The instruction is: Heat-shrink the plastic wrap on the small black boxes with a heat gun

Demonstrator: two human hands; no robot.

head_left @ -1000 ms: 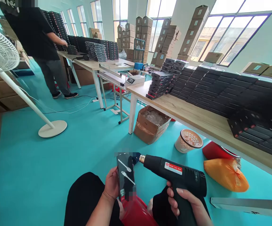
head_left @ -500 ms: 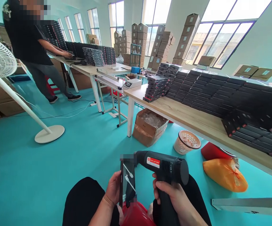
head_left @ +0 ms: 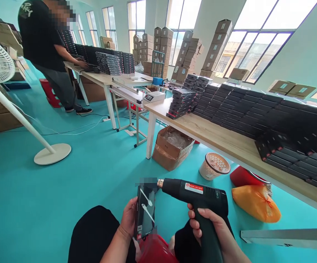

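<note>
In my left hand [head_left: 129,215] is a slim black box [head_left: 146,212] with white cables pictured on its face, held upright by its left edge. My right hand [head_left: 210,226] is wrapped round the handle of a dark heat gun [head_left: 195,191] with a red and white label. The gun's metal nozzle points left at the upper right edge of the box, very close to it; whether they touch I cannot tell. Beneath the box, a red glossy surface [head_left: 158,250] shows between my knees.
Stacks of black boxes [head_left: 235,106] fill the wooden table [head_left: 216,140] on the right. Under and beside it are an open carton [head_left: 172,149], a basket [head_left: 214,166] and an orange bag [head_left: 257,204]. A white fan [head_left: 51,153] stands left; a person [head_left: 42,47] works behind it.
The heat gun has shifted right and now shows its metal nozzle. The black box has moved slightly left and turned a little. The person at the far table leans further forward.
</note>
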